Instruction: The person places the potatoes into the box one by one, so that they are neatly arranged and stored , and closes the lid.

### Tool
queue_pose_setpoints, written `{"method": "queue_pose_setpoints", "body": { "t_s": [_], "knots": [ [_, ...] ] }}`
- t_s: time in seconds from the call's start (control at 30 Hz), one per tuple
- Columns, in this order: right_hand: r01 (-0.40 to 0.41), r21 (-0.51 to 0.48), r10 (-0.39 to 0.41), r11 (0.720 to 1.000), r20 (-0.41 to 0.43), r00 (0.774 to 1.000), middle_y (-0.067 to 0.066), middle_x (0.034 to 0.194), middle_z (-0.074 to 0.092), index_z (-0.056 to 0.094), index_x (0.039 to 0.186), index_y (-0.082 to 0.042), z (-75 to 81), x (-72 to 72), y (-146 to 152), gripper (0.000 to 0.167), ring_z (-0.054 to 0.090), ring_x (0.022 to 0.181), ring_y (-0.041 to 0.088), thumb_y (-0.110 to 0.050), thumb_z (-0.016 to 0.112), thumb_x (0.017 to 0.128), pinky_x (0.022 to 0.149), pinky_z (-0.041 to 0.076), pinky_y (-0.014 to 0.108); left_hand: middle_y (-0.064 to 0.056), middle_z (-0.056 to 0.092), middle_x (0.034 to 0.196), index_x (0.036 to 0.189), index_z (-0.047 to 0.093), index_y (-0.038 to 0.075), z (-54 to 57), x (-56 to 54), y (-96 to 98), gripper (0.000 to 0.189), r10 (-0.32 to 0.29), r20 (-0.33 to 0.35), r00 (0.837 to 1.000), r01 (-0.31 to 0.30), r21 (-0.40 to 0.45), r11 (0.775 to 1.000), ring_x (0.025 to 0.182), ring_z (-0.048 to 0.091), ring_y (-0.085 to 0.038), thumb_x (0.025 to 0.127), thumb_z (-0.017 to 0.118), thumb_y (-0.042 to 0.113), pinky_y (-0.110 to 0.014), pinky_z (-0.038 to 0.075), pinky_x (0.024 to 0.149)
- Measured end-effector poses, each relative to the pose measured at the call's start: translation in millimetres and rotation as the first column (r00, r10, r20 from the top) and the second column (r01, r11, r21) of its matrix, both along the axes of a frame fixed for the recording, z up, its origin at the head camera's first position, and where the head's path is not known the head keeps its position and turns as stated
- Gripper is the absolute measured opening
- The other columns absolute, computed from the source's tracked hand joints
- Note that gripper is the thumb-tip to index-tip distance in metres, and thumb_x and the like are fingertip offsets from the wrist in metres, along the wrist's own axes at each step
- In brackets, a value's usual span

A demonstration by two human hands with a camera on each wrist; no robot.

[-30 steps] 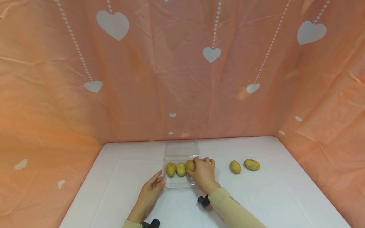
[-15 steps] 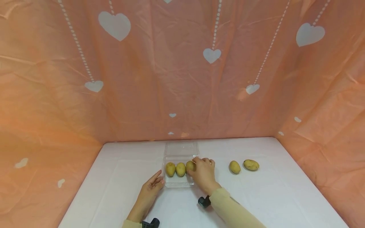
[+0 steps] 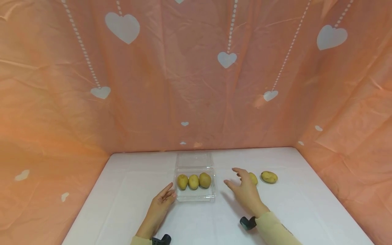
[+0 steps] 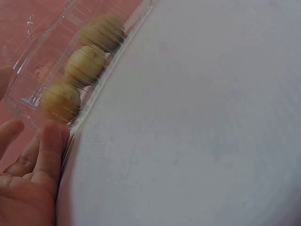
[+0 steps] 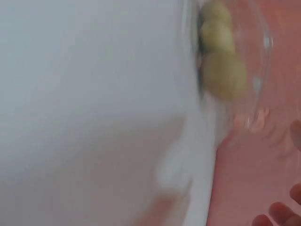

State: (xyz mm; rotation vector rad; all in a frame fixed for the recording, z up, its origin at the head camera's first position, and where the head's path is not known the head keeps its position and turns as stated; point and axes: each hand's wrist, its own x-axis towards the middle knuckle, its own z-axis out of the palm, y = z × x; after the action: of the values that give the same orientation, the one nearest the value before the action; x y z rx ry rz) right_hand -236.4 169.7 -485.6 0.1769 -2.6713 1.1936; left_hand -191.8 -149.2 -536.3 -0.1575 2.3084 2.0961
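Note:
A clear plastic clamshell box [image 3: 196, 198] lies with its lid [image 3: 194, 160] folded back on the table. Three potatoes stand side by side in it: a left one [image 3: 182, 182], a middle one [image 3: 193, 182] and a right one [image 3: 205, 180]. My left hand [image 3: 160, 206] rests at the box's left side, fingers extended, fingertips right at its wall in the left wrist view. Over the table right of the box is my right hand [image 3: 246, 190], thumb and fingers spread with nothing between them. It partly covers a loose potato [image 3: 253, 178].
Another potato [image 3: 269, 177] lies farther right on the white table [image 3: 137, 177]. An orange curtain with white hearts [image 3: 196, 85] encloses the back and both sides. Each wrist wears a dark camera, such as the right one [image 3: 247, 223].
My right hand has let go of the right-hand potato in the box and moved right toward the loose potatoes. The left hand has stayed in place.

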Motion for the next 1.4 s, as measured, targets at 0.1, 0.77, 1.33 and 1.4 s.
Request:
{"method": "queue_pose_setpoints", "body": {
  "t_s": [0.1, 0.77, 1.33, 1.4],
  "knots": [
    [0.020, -0.008, -0.020, 1.000, 0.007, 1.000, 0.014, 0.132, 0.053, 0.051, 0.135, -0.010, -0.3, 1.4, 18.8, 0.068, 0.051, 0.117, 0.033, -0.048, 0.073, 0.084, 0.097, 0.044, 0.050, -0.017, 0.055, 0.133, 0.146, 0.043, 0.010, 2.1, 1.5, -0.1, 0.058, 0.000, -0.005, 1.000, 0.000, 0.016, 1.000, 0.124, 0.050, -0.029, 0.094, 0.065, 0.026, -0.039, 0.043, 0.103],
    [0.379, -0.268, -0.360, 0.886, 0.118, 0.925, 0.024, 0.140, 0.033, 0.032, 0.145, 0.000, -2.7, -2.5, 89.6, 0.091, 0.034, 0.126, 0.040, -0.054, 0.070, 0.083, 0.102, 0.034, 0.052, -0.015, 0.056, 0.132, 0.146, 0.044, 0.012, -1.2, 0.9, -0.2, 0.060, -0.006, -0.010, 1.000, 0.006, 0.002, 1.000, 0.122, 0.051, -0.028, 0.093, 0.066, 0.031, -0.039, 0.044, 0.101],
    [0.577, -0.322, -0.472, 0.751, 0.350, 0.809, 0.033, 0.141, 0.015, 0.005, 0.149, -0.001, -20.5, -17.8, 96.2, 0.112, 0.017, 0.128, 0.046, -0.063, 0.067, 0.079, 0.104, 0.021, 0.060, -0.016, 0.055, 0.133, 0.147, 0.041, 0.010, 1.3, 1.8, -1.8, 0.057, -0.018, -0.020, 1.000, 0.018, 0.016, 1.000, 0.122, 0.051, -0.026, 0.096, 0.062, 0.024, -0.033, 0.046, 0.099],
    [0.581, -0.298, -0.475, 0.757, 0.359, 0.803, 0.034, 0.139, 0.017, 0.006, 0.148, 0.001, -23.7, -19.4, 97.6, 0.111, 0.017, 0.127, 0.047, -0.062, 0.067, 0.080, 0.105, 0.018, 0.060, -0.016, 0.055, 0.132, 0.147, 0.041, 0.010, 0.9, 1.8, -2.1, 0.057, -0.017, -0.022, 1.000, 0.017, 0.012, 1.000, 0.122, 0.052, -0.026, 0.096, 0.063, 0.024, -0.032, 0.046, 0.099]
  ]
}}
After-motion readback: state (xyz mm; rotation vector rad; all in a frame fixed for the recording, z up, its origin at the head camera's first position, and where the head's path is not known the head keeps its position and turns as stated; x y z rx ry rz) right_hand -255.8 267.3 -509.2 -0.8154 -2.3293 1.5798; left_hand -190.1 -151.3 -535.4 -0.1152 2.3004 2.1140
